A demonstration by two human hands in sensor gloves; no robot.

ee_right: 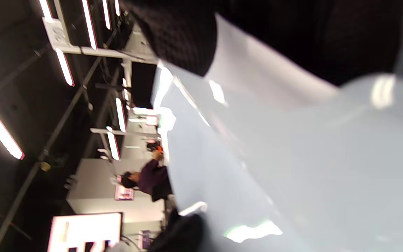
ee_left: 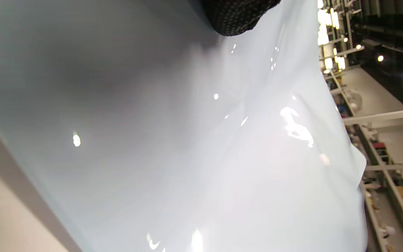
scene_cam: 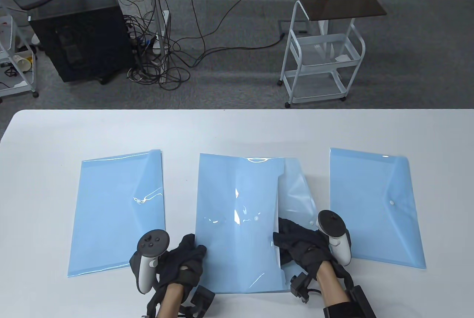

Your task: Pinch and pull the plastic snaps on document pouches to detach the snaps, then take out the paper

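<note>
White table (scene_cam: 237, 129) fills the near half of the table view, with grey carpet behind it. Our left hand (scene_cam: 183, 258) grips the near left edge of the middle pouch (scene_cam: 237, 221), fingers curled over the plastic. Our right hand (scene_cam: 300, 245) is closed on the pouch's right side, where the flap (scene_cam: 298, 192) has swung open to the right; its fingers seem tucked into the opening, though we cannot tell whether they already pinch paper. The right wrist view only shows dark glove against pale plastic, blurred.

Outward, the left pouch (scene_cam: 118, 214) lies flat, its flap folded over; its snap is lost in glare, so we cannot tell whether it is fastened. The right pouch (scene_cam: 374, 207) lies flat too, its white snap (scene_cam: 391, 203) apparently still fastened.

We judge the middle snap undone and the paper not yet out. The pouches either side look still to be done. Beyond the table stand a white trolley (scene_cam: 322, 55) and a black computer tower (scene_cam: 77, 36).
</note>
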